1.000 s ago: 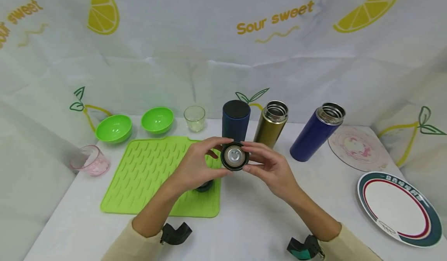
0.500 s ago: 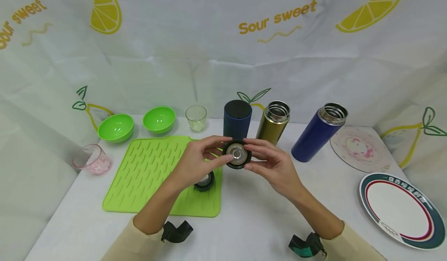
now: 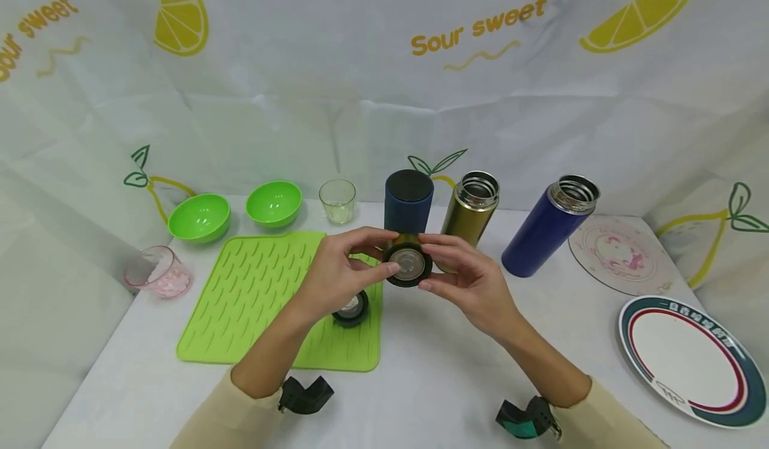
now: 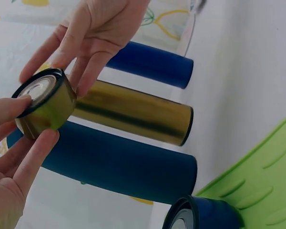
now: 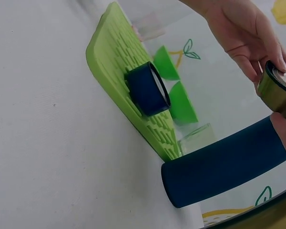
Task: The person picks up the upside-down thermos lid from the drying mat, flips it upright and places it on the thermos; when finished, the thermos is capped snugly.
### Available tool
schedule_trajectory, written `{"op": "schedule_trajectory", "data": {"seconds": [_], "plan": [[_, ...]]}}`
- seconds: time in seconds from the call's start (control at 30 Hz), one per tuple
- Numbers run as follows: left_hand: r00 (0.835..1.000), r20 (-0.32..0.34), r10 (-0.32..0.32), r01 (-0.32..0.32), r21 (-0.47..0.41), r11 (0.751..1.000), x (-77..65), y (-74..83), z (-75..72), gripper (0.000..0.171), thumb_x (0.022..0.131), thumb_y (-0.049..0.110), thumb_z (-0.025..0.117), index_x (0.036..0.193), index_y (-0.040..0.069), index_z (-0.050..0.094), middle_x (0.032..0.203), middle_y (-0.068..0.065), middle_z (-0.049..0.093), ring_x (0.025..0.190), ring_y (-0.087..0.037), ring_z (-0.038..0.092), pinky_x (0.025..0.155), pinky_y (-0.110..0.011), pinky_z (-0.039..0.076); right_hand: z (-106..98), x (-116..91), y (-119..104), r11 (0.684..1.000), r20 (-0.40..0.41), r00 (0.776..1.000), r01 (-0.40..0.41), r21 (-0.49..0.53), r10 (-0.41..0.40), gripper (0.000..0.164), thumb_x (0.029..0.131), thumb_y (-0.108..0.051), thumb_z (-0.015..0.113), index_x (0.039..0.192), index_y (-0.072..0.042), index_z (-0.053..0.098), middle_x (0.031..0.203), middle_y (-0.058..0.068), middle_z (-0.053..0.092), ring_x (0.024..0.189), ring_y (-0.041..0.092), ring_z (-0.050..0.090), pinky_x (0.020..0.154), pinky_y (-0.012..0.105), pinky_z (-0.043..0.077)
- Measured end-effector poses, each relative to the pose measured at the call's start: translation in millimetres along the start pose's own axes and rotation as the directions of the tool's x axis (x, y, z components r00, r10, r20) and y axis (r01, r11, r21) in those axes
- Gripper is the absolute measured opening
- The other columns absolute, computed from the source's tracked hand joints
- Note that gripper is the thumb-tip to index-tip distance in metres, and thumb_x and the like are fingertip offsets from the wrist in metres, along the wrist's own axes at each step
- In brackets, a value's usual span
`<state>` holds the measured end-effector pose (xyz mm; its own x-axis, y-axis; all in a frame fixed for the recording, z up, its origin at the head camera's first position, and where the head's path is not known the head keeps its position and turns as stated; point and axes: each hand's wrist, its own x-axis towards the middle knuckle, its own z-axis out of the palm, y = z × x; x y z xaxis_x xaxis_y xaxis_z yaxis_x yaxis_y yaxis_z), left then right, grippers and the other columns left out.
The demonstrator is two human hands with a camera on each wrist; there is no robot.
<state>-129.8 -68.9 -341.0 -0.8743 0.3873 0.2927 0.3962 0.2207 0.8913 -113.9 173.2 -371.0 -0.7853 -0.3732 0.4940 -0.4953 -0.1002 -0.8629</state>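
Observation:
Both hands hold a gold bottle lid (image 3: 414, 262) above the table, its metallic underside turned toward me. My left hand (image 3: 336, 275) pinches it from the left, the thumb lying on the underside. From the right, my right hand (image 3: 474, 285) grips the rim with fingertips and thumb. The lid's gold side (image 4: 55, 112) shows in the left wrist view. Just behind stand a capped dark blue bottle (image 3: 408, 212), an open gold bottle (image 3: 471, 212) and an open blue bottle (image 3: 541, 235). A blue lid (image 5: 148, 90) lies underside up on the green mat (image 3: 240, 302).
Two green bowls (image 3: 199, 219) and a clear glass (image 3: 338, 202) stand along the back. At the left edge is a pink glass (image 3: 165, 279). To the right lie a round pink-patterned mat (image 3: 619, 252) and a large rimmed plate (image 3: 685, 355).
The left thumb has moved from the lid's rim onto its underside. The lid has tilted, so its gold side now shows at the top. More of the blue lid on the mat is visible.

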Motion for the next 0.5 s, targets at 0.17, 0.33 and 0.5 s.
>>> {"op": "schedule_trajectory", "data": {"seconds": [0.17,0.33,0.5], "plan": [[0.998,-0.015,0.059,-0.059,0.007,0.998,0.2,1.7,0.4,0.044,0.084,0.004,0.082,0.126,0.008,0.071,0.116,-0.009,0.076,0.103,-0.022,0.073,0.076,-0.025,0.064,-1.3,3.4,-2.3,1.0,-0.021,1.0,-0.005,-0.027,0.004,0.057,0.085,0.016,0.07,0.139,0.012,0.053,0.142,-0.006,0.059,0.129,0.008,0.064,0.095,0.026,0.059],[0.991,-0.021,0.131,-0.131,-0.014,0.991,-0.1,0.7,3.3,0.04,0.082,-0.003,0.08,0.121,0.002,0.072,0.111,-0.012,0.074,0.104,-0.025,0.072,0.075,-0.026,0.064,-0.8,4.5,-5.7,0.994,-0.059,0.997,-0.057,-0.094,0.052,0.048,0.089,0.013,0.068,0.135,0.011,0.057,0.136,-0.01,0.063,0.126,0.005,0.064,0.104,0.021,0.053],[0.985,-0.034,0.171,-0.171,0.003,0.985,-2.4,-1.1,2.9,0.035,0.081,-0.007,0.079,0.115,0.001,0.074,0.108,-0.013,0.073,0.102,-0.025,0.072,0.076,-0.025,0.064,1.5,5.7,-7.0,0.992,-0.055,0.995,-0.085,-0.096,0.08,0.044,0.089,0.011,0.069,0.132,0.012,0.06,0.131,-0.012,0.065,0.122,0.005,0.062,0.102,0.02,0.055]]}}
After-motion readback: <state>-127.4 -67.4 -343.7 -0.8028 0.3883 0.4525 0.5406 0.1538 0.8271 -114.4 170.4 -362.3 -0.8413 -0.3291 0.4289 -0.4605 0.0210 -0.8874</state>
